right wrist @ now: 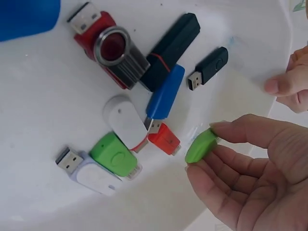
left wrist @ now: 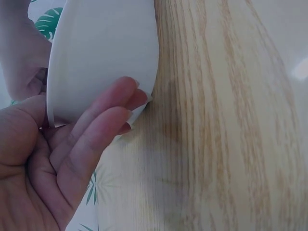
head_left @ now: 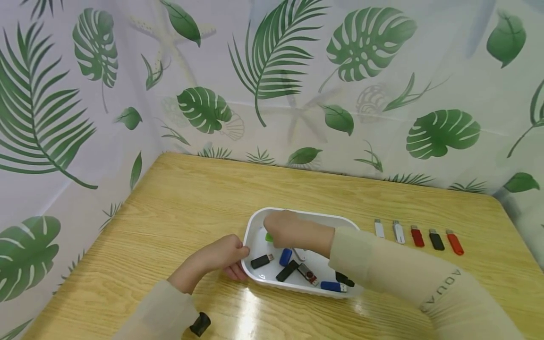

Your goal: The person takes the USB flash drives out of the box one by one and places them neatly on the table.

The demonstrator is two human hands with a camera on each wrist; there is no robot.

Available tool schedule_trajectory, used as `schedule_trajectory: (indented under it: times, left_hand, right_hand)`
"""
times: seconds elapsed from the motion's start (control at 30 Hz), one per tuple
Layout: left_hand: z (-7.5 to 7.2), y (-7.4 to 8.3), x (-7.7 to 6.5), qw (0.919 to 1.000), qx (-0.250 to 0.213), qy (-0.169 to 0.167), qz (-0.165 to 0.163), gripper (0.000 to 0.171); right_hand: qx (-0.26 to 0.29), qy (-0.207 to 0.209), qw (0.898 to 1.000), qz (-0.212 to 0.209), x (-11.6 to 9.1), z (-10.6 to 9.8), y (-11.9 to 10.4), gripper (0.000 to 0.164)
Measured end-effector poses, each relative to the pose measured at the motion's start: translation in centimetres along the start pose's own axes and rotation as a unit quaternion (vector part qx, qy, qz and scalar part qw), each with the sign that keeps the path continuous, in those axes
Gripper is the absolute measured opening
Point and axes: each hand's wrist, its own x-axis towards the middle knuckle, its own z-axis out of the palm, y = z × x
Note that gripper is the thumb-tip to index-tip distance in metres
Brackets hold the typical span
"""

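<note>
I see the right arm cross from the lower right, its pale sleeve point(head_left: 382, 262) (lettered AQUA) covering part of the white tray's point(head_left: 303, 212) right end, with the wrist over the tray and the right hand point(right wrist: 255, 175) above its left part. That hand pinches a green USB stick point(right wrist: 201, 146) between thumb and forefinger, and on the right wrist feed I can make out its other fingers curling in behind. The stick is held over the tray floor, near a small red stick point(right wrist: 164, 139) and apart from a second green stick point(right wrist: 114, 155) lying inside. The left arm reaches in from the lower left, and the left hand point(head_left: 225, 254) grips the tray's left end, thumb over the rim, fingers against the outer wall. More sticks lie scattered inside, among them a black stick point(head_left: 262, 261) nearest the left thumb. To the tray's right, on the wooden counter point(head_left: 191, 198), I count five sticks in a row point(head_left: 418, 236), metal plugs pointing away.
</note>
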Motion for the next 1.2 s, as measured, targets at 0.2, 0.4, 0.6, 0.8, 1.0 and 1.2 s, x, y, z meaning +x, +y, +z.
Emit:
schedule_trajectory:
  times: [0.2, 0.4, 0.6, 0.8, 1.0, 1.2]
  left_hand:
    - [0.1, 0.1, 0.1, 1.0, -0.003, 0.0, -0.003, 0.03]
    - [0.2, 0.2, 0.0, 1.0, -0.005, 0.0, -0.004, 0.03]
    - [0.2, 0.3, 0.1, 1.0, -0.005, 0.001, -0.004, 0.03]
    - [0.4, 0.2, 0.1, 1.0, -0.009, -0.001, -0.001, 0.03]
    - [0.6, 0.3, 0.2, 0.9998, -0.018, 0.004, 0.0, 0.031]
    - [0.6, 0.1, 0.1, 0.9996, -0.028, -0.002, 0.007, 0.031]
  right_hand:
    - [-0.011, -0.014, 1.0, 0.023, -1.0, -0.8, 0.2, 0.013]
    - [-0.02, -0.024, 0.998, 0.063, -2.1, -1.7, 0.4, 0.015]
    - [0.019, -0.01, 0.997, 0.069, -3.7, -2.7, 1.5, 0.012]
    - [0.041, 0.008, 0.997, 0.072, -5.4, -3.4, 2.4, 0.012]
    - [0.05, 0.009, 0.995, 0.083, -7.0, -4.0, 3.3, 0.013]
    - [0.09, 0.002, 0.99, 0.11, -8.5, -4.5, 4.8, 0.01]
